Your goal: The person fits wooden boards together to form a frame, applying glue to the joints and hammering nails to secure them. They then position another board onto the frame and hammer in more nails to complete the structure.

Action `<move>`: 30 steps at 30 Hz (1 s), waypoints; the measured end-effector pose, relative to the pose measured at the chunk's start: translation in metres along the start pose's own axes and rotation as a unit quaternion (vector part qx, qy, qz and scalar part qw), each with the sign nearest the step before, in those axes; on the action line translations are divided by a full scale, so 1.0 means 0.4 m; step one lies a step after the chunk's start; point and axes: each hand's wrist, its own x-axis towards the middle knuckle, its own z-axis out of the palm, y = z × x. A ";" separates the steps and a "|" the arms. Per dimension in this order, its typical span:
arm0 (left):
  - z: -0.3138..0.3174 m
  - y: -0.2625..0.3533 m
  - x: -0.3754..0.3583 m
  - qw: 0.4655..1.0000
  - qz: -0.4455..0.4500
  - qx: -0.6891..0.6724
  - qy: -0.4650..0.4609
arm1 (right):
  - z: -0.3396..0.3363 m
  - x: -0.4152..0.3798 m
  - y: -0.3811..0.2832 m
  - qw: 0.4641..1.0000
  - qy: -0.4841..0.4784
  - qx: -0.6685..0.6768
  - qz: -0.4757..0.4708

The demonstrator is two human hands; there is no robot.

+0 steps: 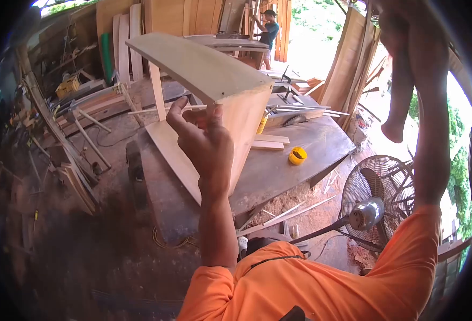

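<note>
A pale wooden frame of joined boards (209, 64) stands on the dark worktable (321, 139), its top board tilted toward me. My left hand (206, 134) is at the near corner under that board, fingers curled and thumb pressed to the side panel's edge. Small dark spots mark the top board's near end. High at the right, my right hand (404, 27) is raised well away from the frame, closed round a brown handle (399, 101) that hangs downward. The upper end of what it holds is out of view.
A yellow cup (297, 155) and short wood strips (268, 142) lie on the worktable, with tools behind. A caged fan (377, 198) stands at the right. Another person (269, 35) is at the back near leaning boards (345, 69). Sawdust and offcuts litter the floor.
</note>
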 end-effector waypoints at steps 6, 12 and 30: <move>-0.001 0.023 -0.008 0.999 -0.039 0.010 -0.018 | 0.097 -0.111 0.106 0.974 -0.216 -0.059 0.013; -0.013 0.027 -0.010 0.999 -0.033 0.015 -0.023 | -0.073 0.004 0.109 0.979 -0.135 -0.075 0.136; 0.003 0.015 -0.009 0.999 -0.032 0.013 -0.019 | 0.114 -0.157 0.131 0.979 -0.199 -0.020 0.046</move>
